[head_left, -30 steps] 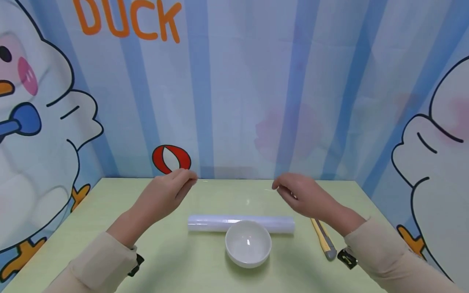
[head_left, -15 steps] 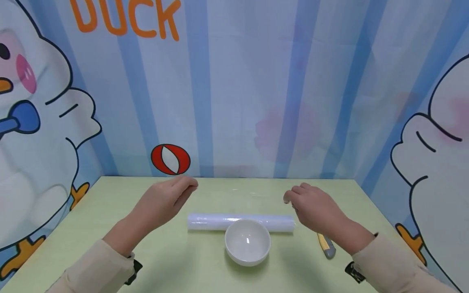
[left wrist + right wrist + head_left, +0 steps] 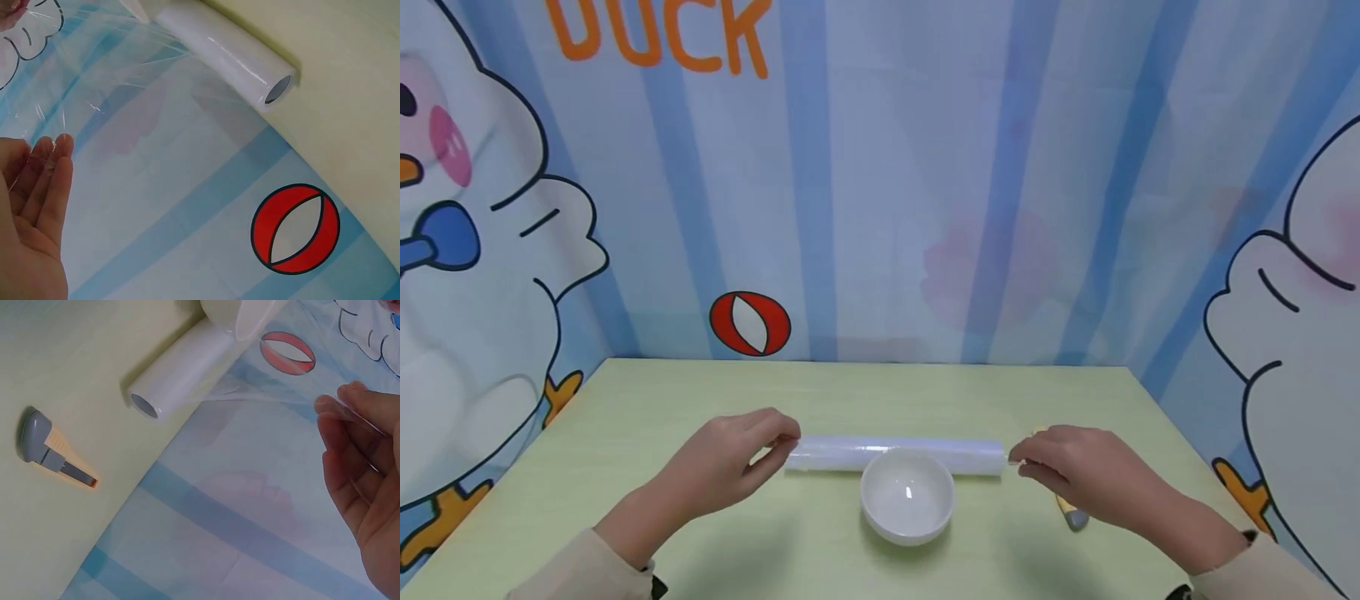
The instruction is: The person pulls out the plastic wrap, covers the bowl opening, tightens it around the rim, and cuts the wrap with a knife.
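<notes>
Clear cling film (image 3: 134, 78) stretches from its roll (image 3: 827, 454) up to both hands; in the head view it is barely visible. Thumb and fingertips of my left hand (image 3: 730, 461) pinch one side of its edge, left of the roll. My right hand (image 3: 1097, 473) pinches the other side, beyond the roll's right end. Just in front of the roll stands a white bowl (image 3: 907, 500), upright, hiding part of it. In the right wrist view the film (image 3: 256, 394) runs from the roll to my fingers.
A yellow and grey utility knife (image 3: 59, 453) lies on the pale green table (image 3: 700, 542), partly under my right hand in the head view. Behind the table hangs a blue striped backdrop (image 3: 880, 167) with duck drawings and a printed red and white ball.
Both hands have come down from above the table's far edge to about the roll's height in the head view. The right hand has also moved outward to the right. Roll and bowl stay put.
</notes>
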A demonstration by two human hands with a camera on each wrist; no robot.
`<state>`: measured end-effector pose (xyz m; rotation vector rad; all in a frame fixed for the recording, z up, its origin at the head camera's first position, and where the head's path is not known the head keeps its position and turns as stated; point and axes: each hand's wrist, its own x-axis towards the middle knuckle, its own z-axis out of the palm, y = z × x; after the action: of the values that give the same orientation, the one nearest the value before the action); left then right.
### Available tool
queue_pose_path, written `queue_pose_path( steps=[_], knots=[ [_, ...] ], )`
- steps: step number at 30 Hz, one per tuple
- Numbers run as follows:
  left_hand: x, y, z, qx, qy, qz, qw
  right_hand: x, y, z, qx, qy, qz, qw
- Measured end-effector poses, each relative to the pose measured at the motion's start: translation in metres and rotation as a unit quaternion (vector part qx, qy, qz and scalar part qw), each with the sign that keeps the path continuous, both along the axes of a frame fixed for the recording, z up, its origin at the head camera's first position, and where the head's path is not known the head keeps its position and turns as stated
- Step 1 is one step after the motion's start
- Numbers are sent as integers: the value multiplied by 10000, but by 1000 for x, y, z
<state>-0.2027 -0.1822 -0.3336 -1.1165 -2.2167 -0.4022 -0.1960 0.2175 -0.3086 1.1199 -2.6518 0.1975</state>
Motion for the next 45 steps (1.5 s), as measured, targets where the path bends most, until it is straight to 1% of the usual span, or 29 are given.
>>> queue_pose_path(
  steps=[3,5,8,10,12,13,14,16,18,20,22,23,25,26,30,33,36,39,41,42,44,45],
  knots=[
    [7,-1,-7,-102,-305,-78,9995,6,4,-8,-155,213,277,9993],
    [12,-1,-12,-133,-439,-141,9988,10,6,-13,-182,148,420,9988],
    [20,1,-17,-175,-716,-213,9971,15,8,-19,-29,-149,522,9985],
    [26,3,-19,-277,-1084,-164,9936,18,9,-22,104,-452,488,9977],
    [31,6,-20,-412,-1562,-73,9868,20,9,-25,185,-777,393,9960],
    [34,7,-21,-491,-1800,-29,9824,22,10,-26,213,-973,309,9945],
    [36,8,-21,-579,-2112,19,9757,23,10,-28,215,-1156,250,9928],
    [39,9,-24,-737,-2623,88,9621,25,11,-34,211,-1500,147,9883],
    [38,10,-28,-908,-3135,157,9451,26,12,-40,180,-1813,87,9832],
    [36,12,-34,-1100,-3579,268,9269,26,13,-48,127,-2013,131,9794],
    [33,15,-41,-1225,-3889,358,9124,25,15,-55,77,-2120,217,9770],
    [32,16,-45,-1268,-4002,384,9068,24,15,-59,63,-2164,254,9759],
    [30,18,-51,-1301,-4136,410,9002,23,15,-66,49,-2338,230,9720],
    [29,18,-53,-1285,-4170,394,8989,22,15,-70,36,-2474,202,9687],
    [26,15,-61,-1204,-4157,249,9012,18,14,-81,18,-2944,69,9556],
    [24,11,-64,-1156,-4193,182,9003,15,13,-87,11,-3060,93,9520],
    [23,10,-67,-1154,-4186,180,9006,12,13,-91,9,-3189,-36,9478],
    [22,10,-71,-1155,-4093,217,9048,9,14,-95,-66,-3355,-142,9419],
    [22,10,-73,-1104,-4071,267,9063,8,16,-98,-175,-3418,-136,9395],
    [22,9,-74,-1075,-3966,254,9113,8,16,-99,-246,-3482,-148,9370],
    [22,9,-76,-1019,-3758,266,9207,7,17,-101,-458,-3690,-226,9280],
    [22,9,-77,-975,-3617,235,9269,7,18,-102,-635,-3874,-282,9193]
  ],
)
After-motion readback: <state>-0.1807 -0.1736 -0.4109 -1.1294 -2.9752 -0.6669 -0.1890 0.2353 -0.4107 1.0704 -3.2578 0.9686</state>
